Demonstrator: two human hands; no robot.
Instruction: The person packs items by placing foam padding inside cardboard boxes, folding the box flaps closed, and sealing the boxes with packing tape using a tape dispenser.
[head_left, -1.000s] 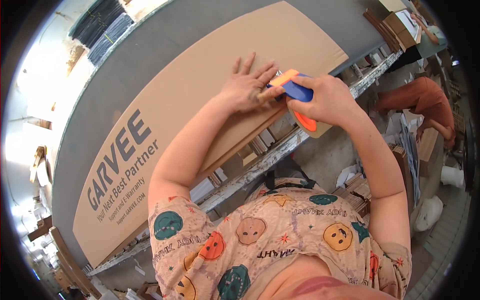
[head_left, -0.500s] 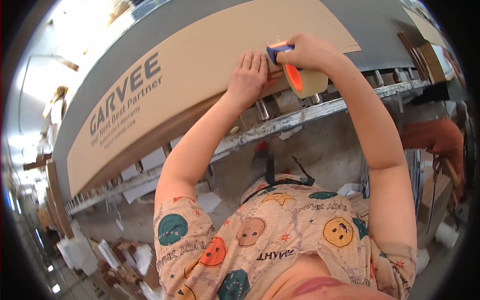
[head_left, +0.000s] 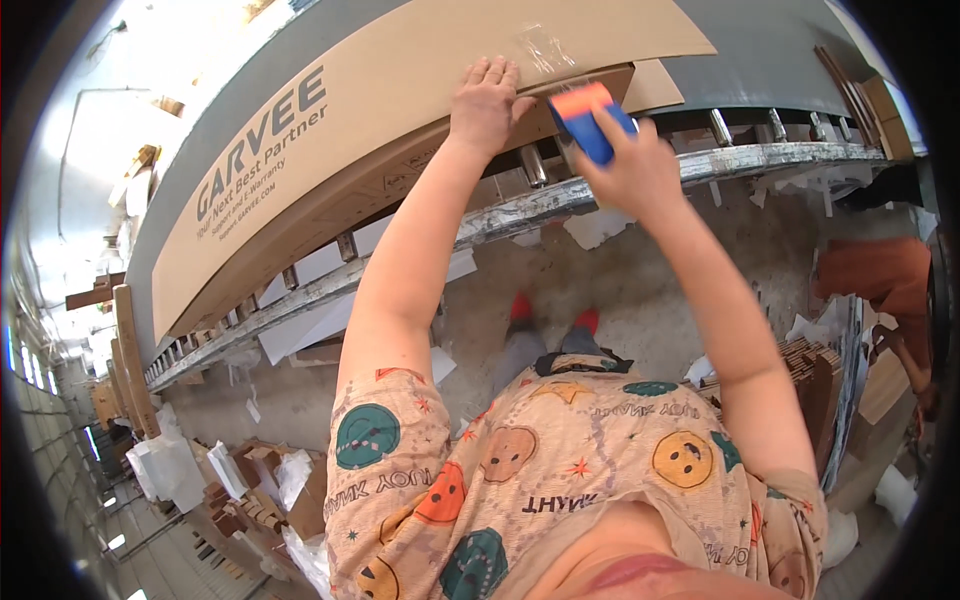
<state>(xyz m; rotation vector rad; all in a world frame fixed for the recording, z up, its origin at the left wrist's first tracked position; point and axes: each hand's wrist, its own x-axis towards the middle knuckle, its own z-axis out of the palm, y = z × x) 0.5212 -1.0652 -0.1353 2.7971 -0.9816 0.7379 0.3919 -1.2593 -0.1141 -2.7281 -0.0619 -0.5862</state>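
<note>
A long brown cardboard box (head_left: pixel 400 80) with dark printing lies across in front of me. My left hand (head_left: pixel 486 108) rests flat on its top near the front edge, fingers stretched out. In my right hand (head_left: pixel 637 172) is a blue and orange tape dispenser (head_left: pixel 590 122), held against or just off the box's near side; contact is blurred. A strip of clear tape (head_left: pixel 546 50) sticks to the top face, right of my left hand. At the right end a cardboard flap (head_left: pixel 655 86) juts out. The tape roll is mostly hidden behind my right hand.
The box sits on a grey surface beside a worn metal rail (head_left: pixel 720 160) with rollers. Paper scraps lie on the floor below. At right is a stack of brown pieces (head_left: pixel 815 370) near a rust-coloured cloth (head_left: pixel 875 275); bundled brown pieces and white wrapping lie at lower left.
My right hand has brought the tape dispenser down from the top edge to the box's near side, leaving clear tape on top. My left hand has shifted slightly up and left, still flat.
</note>
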